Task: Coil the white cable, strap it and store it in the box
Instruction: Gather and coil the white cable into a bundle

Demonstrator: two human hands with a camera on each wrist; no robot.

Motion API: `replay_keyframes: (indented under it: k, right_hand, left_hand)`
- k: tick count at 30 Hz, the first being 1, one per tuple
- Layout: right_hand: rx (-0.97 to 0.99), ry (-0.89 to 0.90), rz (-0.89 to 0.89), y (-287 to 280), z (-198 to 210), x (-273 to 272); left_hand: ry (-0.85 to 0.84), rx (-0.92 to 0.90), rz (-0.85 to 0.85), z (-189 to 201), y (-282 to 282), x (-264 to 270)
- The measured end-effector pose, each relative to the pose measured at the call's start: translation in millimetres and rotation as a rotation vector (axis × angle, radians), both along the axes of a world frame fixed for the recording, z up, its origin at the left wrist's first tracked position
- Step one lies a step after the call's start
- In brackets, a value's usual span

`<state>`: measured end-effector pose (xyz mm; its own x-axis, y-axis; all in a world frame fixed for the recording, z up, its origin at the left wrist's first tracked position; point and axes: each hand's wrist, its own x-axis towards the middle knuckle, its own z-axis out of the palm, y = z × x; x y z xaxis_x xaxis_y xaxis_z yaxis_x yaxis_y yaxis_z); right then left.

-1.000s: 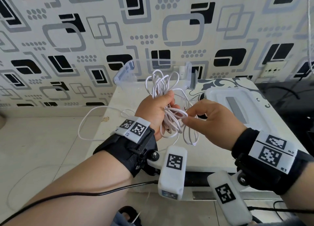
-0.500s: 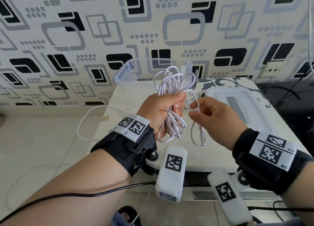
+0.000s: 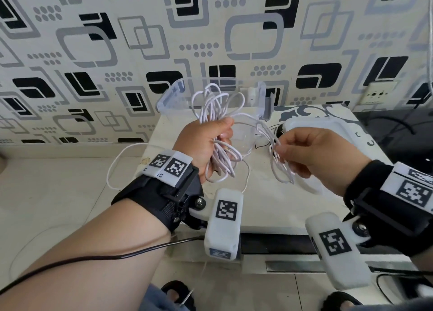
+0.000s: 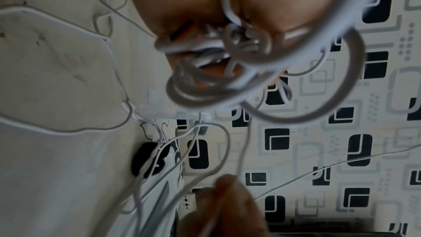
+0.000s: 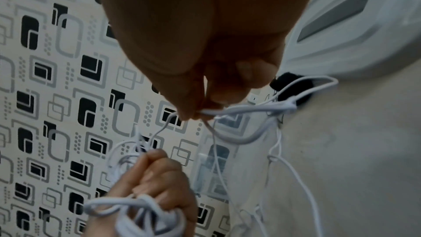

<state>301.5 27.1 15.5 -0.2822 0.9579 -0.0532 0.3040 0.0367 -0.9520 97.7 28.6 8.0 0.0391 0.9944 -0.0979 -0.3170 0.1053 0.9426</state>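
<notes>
The white cable (image 3: 215, 104) is a loose bundle of loops that my left hand (image 3: 220, 135) grips in a fist above the table, loops sticking out above and below it. My right hand (image 3: 281, 150) pinches a few thinner loops of the same cable (image 5: 250, 111) a short way to the right. Strands run between the two hands. In the left wrist view the cable (image 4: 227, 78) is bunched against the palm. The clear plastic box (image 3: 168, 97) stands open behind my hands. A small black strap (image 5: 293, 86) lies on the table beyond my right hand.
A white lid (image 3: 328, 128) with a grey panel lies on the low white table (image 3: 269, 205) at the right. One slack loop of cable (image 3: 117, 160) hangs off the table's left edge over the floor. A wall socket (image 3: 379, 93) sits at the right.
My hands have drawn apart: the right hand moved right with a few loops, the left hand shifted left and up with the main bundle.
</notes>
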Motion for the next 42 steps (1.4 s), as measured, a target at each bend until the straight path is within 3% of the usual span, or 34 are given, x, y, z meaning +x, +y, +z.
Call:
replay_keyframes:
  k: [3, 6, 23, 29, 37, 42]
  right_hand:
    - [-0.01, 0.186, -0.073, 0, 5, -3]
    - [-0.009, 0.222, -0.078, -3, 5, -6]
    - [0.08, 0.087, -0.017, -16, 3, -20]
    - [0.088, 0.043, 0.033, -14, 4, -19]
    - [0.045, 0.091, -0.029, -8, -1, -16]
    - [0.102, -0.138, 0.184, -16, -3, -18]
  left_hand:
    - [0.084, -0.023, -0.002, -5, 1, 3]
    - [0.117, -0.038, -0.029, -9, -1, 9]
    - [0.267, 0.046, -0.23, 2, -22, 34]
    - [0.318, 0.013, -0.186, -1, -21, 31]
    - [0.204, 0.018, -0.059, -2, -13, 26]
    - [0.137, 0.082, -0.08, 4, -12, 20]
